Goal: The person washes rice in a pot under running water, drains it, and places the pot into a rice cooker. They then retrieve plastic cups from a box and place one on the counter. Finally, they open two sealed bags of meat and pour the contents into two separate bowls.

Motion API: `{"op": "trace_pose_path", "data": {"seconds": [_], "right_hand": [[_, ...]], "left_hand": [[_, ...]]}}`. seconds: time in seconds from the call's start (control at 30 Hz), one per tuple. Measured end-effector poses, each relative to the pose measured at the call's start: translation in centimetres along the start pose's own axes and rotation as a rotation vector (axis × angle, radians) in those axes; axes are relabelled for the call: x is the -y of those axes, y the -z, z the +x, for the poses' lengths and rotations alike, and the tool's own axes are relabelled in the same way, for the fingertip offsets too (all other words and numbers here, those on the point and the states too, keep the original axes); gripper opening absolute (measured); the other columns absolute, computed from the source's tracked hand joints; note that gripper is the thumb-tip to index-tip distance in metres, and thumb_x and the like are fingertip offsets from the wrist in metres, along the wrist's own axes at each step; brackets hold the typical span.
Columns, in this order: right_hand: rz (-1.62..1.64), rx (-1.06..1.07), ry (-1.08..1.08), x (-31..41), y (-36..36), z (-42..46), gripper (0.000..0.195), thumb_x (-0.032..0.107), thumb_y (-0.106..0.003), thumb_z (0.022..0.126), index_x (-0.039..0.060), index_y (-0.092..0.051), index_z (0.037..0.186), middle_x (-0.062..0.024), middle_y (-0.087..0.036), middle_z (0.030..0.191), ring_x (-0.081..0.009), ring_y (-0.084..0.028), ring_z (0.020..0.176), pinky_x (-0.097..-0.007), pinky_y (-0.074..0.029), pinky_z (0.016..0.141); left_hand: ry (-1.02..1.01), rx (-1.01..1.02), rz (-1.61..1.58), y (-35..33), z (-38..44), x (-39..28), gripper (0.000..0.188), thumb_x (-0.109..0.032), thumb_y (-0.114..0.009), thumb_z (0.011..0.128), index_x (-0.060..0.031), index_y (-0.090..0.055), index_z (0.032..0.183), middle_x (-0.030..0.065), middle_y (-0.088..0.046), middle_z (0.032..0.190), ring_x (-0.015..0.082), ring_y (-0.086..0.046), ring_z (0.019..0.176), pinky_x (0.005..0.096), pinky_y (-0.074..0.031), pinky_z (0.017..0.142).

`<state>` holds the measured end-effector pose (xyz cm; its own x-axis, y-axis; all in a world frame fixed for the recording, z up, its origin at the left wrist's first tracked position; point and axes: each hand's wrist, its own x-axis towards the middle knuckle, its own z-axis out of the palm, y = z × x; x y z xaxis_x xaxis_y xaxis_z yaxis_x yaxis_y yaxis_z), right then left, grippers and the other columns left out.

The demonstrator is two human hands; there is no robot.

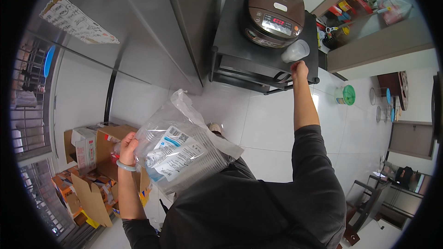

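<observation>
My left hand (128, 148) grips the side of a clear plastic bag (197, 117) in front of my body. Through the film show stacked clear plastic containers (211, 155) and a white printed label (176, 154). My right hand (300, 70) reaches to the front edge of a black stand (230, 38), its fingers close to a translucent plastic cup (296, 51). Whether they touch the cup is hard to see, as is whether it stands upright or tilts. Just behind the cup sits a brown rice cooker (275, 10), lid down, with its display lit.
A grey metallic cabinet or appliance (145, 34) rises left of the stand. Opened cardboard boxes (91, 193) lie at lower left. A green-lidded bucket (346, 95) stands on the tiled floor (270, 121) at right. Upper right, a shelf recess (373, 45) holds packages and scissors.
</observation>
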<state>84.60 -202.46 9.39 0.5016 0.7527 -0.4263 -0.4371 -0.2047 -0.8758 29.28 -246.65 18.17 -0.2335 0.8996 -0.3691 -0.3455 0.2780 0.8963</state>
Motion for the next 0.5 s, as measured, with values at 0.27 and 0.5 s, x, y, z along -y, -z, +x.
{"op": "trace_pose_path", "data": {"seconds": [0.27,0.5], "right_hand": [[-0.373,0.339,-0.033,-4.4,3.6,-7.5,0.018,0.017,-0.053,0.084,0.0081,-0.047,0.070,-0.0059,-0.052,0.063,-0.0164,-0.053,0.057,-0.0306,-0.044,0.047],[-0.553,0.993,-0.126,-4.4,-0.7,-31.3,0.022,0.008,-0.057,0.086,0.0035,-0.055,0.107,-0.0046,-0.059,0.093,-0.0149,-0.058,0.087,-0.0265,-0.047,0.074]], "left_hand": [[0.011,-0.018,0.025,-1.3,-0.3,-1.2,0.023,-0.013,-0.055,0.082,0.0011,-0.055,0.101,0.0051,-0.061,0.091,0.0122,-0.057,0.080,0.0242,-0.046,0.072],[-0.015,0.018,-0.017,-0.4,-0.9,-2.5,0.031,-0.003,-0.058,0.076,-0.0006,-0.054,0.106,0.0011,-0.059,0.089,0.0093,-0.055,0.080,0.0230,-0.045,0.071]]}}
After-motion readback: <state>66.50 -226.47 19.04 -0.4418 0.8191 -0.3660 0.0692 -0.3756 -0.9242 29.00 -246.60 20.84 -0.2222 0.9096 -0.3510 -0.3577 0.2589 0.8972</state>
